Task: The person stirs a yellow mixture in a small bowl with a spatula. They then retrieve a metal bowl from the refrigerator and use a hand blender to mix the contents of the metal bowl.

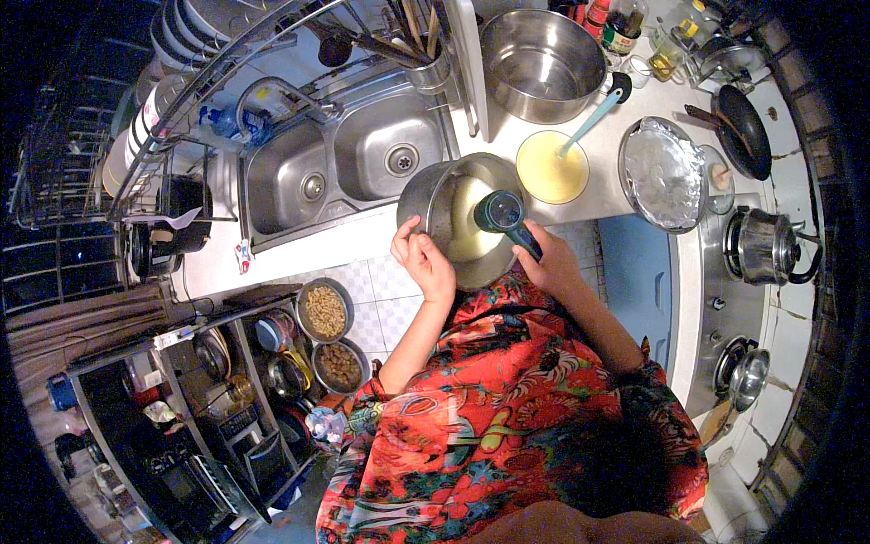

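Note:
In the head view my left hand (pixel 425 262) rests at the near left rim of a deep metal pot (pixel 421 197), fingers bent against its wall. The pot is tilted, and a pale creamy mixture (pixel 469 238) lies inside it. My right hand (pixel 554 262) holds the handle of a dark hand mixer (pixel 501 212) over the pot's mouth; the mixer's lower end cannot be made out. Beyond the pot, a bowl of yellow batter (pixel 544 170) stands on the counter with a light-blue spatula (pixel 595 119) leaning in it.
A double sink (pixel 326 183) lies at the left. A large steel pot (pixel 496 88) stands behind the batter. Right of it are a foil-covered round pan (pixel 663 173), a black frying pan (pixel 754 146) and a kettle (pixel 761 245) on the stove.

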The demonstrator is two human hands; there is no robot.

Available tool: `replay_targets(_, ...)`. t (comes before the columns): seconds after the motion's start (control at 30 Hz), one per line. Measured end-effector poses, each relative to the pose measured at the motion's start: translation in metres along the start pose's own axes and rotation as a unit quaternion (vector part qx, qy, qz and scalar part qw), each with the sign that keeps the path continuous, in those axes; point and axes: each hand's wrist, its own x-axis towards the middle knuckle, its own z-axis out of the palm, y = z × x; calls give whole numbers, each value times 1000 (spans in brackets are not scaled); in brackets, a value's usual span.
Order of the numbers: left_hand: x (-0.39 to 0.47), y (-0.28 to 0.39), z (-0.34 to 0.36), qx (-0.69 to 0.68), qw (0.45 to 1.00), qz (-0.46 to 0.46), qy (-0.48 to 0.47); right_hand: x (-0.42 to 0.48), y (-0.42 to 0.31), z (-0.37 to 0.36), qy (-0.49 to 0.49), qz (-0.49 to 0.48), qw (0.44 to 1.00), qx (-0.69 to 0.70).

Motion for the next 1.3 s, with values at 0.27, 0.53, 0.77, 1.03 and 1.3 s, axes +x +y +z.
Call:
replay_targets(0.27,1,2,1,-4,1000,-3,8,0,-1,-1,-16,14,1000,0)
replay_targets(0.53,1,1,1,-7,1000,-3,10,0,5,2,-19,18,1000,-4)
replay_targets(0.77,2,4,1,-5,1000,-7,13,1,1,1,-8,12,1000,-5)
replay_targets(1.03,1,0,1,-10,1000,-6,7,1,1,1,-8,11,1000,16)
replay_targets(1.3,0,-4,0,3,1000,-3,3,2,-4,-4,-46,48,998,13)
